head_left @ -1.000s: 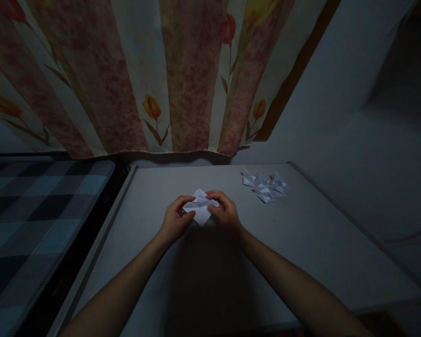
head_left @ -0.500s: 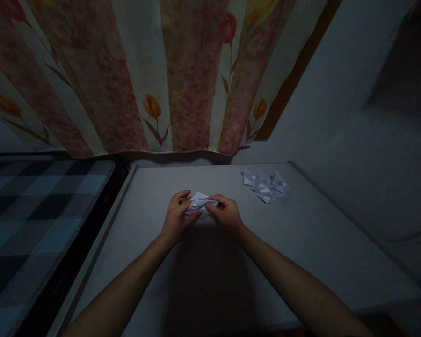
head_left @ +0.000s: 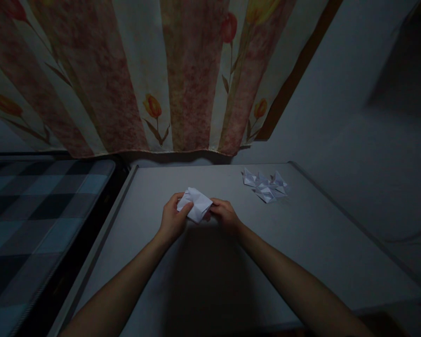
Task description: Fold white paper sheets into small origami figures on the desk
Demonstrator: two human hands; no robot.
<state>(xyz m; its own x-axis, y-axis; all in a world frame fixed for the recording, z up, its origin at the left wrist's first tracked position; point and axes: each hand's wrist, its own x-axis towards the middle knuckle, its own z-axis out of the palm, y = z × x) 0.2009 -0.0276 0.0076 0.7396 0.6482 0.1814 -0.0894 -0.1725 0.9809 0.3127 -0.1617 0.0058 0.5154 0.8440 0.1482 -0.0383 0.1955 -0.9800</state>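
Note:
Between my hands is a folded white paper point(head_left: 198, 204), its creased, roughly square face turned up towards me. My left hand point(head_left: 173, 216) grips its left side, thumb on top and fingers behind. At the paper's right corner is my right hand point(head_left: 226, 214), its fingers bent and closed at the edge, partly behind the sheet. Several folded white paper pieces point(head_left: 265, 193) with pointed tips lie in a cluster to the right, further back on the table.
The white table point(head_left: 301, 243) carries the shadow of my body in front. A checked mattress point(head_left: 38, 210) lies to the left. Behind the table hangs a striped curtain point(head_left: 189, 84) with tulips, and a pale wall point(head_left: 365, 154) runs along the right.
The folded paper has been turned, so a flatter creased face shows instead of raised flaps. My left thumb now presses on top, and my right hand has shifted to the paper's edge.

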